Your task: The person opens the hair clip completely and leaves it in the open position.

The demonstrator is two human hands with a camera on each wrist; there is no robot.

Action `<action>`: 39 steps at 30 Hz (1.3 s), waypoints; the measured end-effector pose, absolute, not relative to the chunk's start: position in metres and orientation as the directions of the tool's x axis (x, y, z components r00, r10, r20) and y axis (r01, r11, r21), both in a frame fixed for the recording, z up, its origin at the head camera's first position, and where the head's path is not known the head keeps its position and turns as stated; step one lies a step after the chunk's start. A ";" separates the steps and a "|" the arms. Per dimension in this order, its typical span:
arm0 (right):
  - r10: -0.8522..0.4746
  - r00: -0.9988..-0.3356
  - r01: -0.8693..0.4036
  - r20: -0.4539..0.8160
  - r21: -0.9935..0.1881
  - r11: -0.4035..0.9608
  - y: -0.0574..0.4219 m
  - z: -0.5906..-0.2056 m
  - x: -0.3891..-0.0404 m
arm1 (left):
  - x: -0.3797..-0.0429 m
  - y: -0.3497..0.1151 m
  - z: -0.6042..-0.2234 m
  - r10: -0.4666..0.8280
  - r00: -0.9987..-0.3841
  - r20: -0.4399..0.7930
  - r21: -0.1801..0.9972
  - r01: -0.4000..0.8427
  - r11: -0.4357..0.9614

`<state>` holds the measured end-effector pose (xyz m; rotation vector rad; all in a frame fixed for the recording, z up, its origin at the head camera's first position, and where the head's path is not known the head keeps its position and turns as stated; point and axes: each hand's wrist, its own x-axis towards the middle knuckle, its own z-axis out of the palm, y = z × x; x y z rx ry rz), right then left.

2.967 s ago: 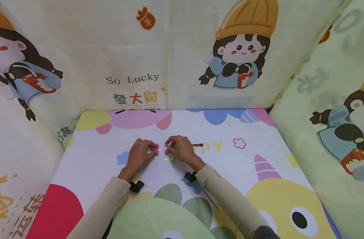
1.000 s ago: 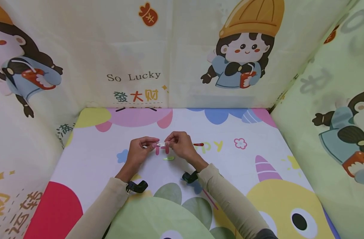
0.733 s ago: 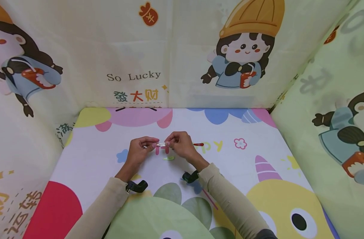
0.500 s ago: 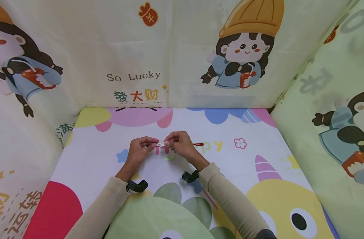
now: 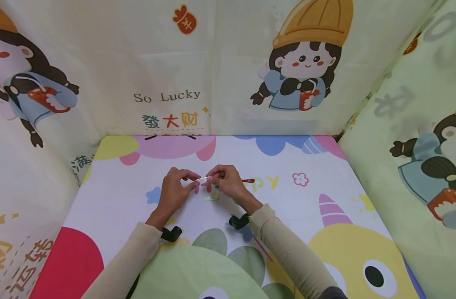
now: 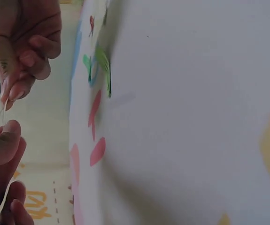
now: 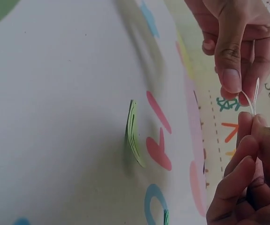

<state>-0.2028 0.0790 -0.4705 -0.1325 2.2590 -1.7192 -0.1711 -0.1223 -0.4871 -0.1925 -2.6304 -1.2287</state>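
In the head view, a slim white snap hair clip (image 5: 202, 180) is held between my two hands above the printed table. My left hand (image 5: 174, 189) pinches its left end with thumb and fingers. My right hand (image 5: 230, 185) pinches the other end, and its fingertips hide part of the clip. Seen from the right wrist, the white clip (image 7: 255, 96) has its two thin arms spread apart at the end toward the left hand (image 7: 240, 44). A green hair clip (image 5: 210, 198) lies on the table just nearer than the hands.
A red hair clip (image 5: 248, 180) lies right of the right hand, partly behind it. The table cover (image 5: 287, 207) carries cartoon prints and letters. Cream printed cloth walls (image 5: 228, 95) stand at the back and both sides. Black wrist cameras (image 5: 171, 234) sit at the sleeves.
Over three seconds both hands have shifted slightly away with the white clip, uncovering the pink print below. Lately the left fingers have arched higher at their end; the green and red clips stay put.
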 end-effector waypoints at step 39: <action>-0.327 -0.945 -0.264 -0.009 -0.570 0.778 0.062 -0.488 -0.211 | -0.187 -0.126 -0.504 0.102 -0.978 0.181 0.568 0.188 0.801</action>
